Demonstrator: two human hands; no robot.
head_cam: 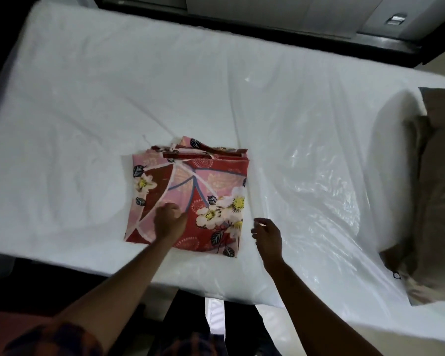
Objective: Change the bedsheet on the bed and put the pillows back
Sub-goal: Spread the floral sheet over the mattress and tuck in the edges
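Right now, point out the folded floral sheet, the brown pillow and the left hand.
folded floral sheet [190, 176], head view, on its red-and-pink top face.
brown pillow [439, 191], head view, middle of its visible face.
left hand [168, 220], head view, back of the hand.

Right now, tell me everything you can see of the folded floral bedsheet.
The folded floral bedsheet is a roughly square cloth bundle, red and pink with white yellow-centred flowers and dark leaves. Stacked layers show at its far edge. It lies flat on the white mattress, near the front edge. The left hand rests on its near part, fingers curled; any pinch is blurred. The right hand is beside it, apart.
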